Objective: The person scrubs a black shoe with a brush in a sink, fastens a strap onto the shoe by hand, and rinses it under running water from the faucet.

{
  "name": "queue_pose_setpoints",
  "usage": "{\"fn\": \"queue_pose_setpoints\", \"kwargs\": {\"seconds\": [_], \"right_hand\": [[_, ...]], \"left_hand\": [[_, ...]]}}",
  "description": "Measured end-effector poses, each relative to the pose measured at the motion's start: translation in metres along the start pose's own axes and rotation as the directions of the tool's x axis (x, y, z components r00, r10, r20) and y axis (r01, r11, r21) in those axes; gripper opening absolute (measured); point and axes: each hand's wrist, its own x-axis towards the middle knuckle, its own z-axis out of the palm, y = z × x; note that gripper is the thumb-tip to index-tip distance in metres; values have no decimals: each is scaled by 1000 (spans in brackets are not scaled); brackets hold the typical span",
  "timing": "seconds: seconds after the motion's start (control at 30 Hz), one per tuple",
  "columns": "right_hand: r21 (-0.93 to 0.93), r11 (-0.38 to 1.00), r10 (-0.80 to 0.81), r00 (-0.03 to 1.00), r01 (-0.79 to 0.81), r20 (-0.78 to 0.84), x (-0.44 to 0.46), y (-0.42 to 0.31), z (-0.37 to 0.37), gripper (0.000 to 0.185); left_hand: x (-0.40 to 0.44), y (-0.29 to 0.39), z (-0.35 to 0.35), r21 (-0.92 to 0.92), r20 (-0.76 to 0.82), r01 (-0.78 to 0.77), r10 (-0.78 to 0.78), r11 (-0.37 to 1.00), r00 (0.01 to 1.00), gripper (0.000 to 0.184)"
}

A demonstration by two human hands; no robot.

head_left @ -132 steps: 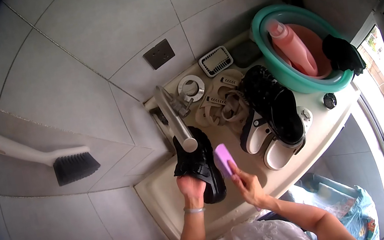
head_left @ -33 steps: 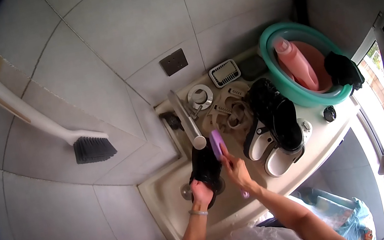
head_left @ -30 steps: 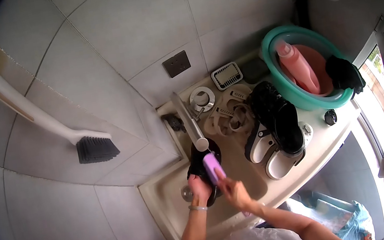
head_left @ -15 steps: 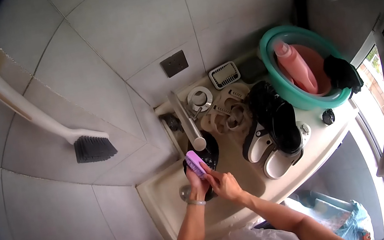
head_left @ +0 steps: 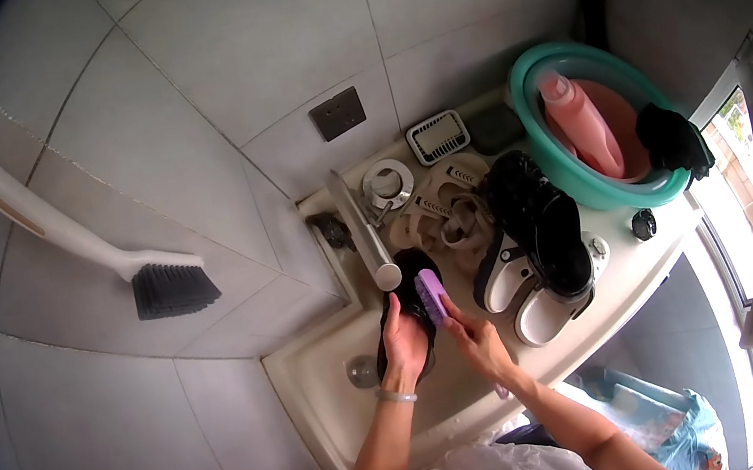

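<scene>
A black sandal (head_left: 422, 350) is in the sink (head_left: 319, 369), below the end of the silver faucet (head_left: 363, 237). My left hand (head_left: 404, 342) grips its left side, the thumb pointing up and the fingers partly hidden. In my right hand (head_left: 479, 345) is a purple brush (head_left: 432, 297), its bristles turned left against or close to the sandal. Beige sandals (head_left: 449, 215) lie right of the faucet. Black shoes (head_left: 547, 231) rest on top of white clogs (head_left: 542, 319) to the right.
A teal basin (head_left: 556, 167) holds a pink bottle (head_left: 586, 128), with a black cloth (head_left: 674, 137) over its rim. A white soap dish (head_left: 438, 137) stands near the wall. At the left, a large white-handled brush (head_left: 174, 289) hangs on the wall. A window is on the right.
The purple brush has moved from over my left hand to the right, beside the sandal. Earlier it was below the faucet. My left hand has shifted slightly up and right.
</scene>
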Motion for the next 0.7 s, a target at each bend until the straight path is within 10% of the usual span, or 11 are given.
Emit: {"fn": "queue_pose_setpoints", "kwargs": {"seconds": [0.13,0.27,0.43,0.7], "right_hand": [[-164,970,-169,983,178,66,-32,-15,6,40],[-198,953,-240,970,229,-29,9,14,21,35],[-174,937,-317,947,302,-60,-16,7,31,33],[-364,904,-278,955,225,-100,45,9,26,40]], "left_hand": [[5,-7,-11,22,-222,109,-102,994,970,54],[2,-16,-13,-19,3,119,-119,993,993,57],[7,2,-12,55,-296,186,-162,981,941,53],[-14,-3,-24,-85,-53,94,-99,992,994,60]]}}
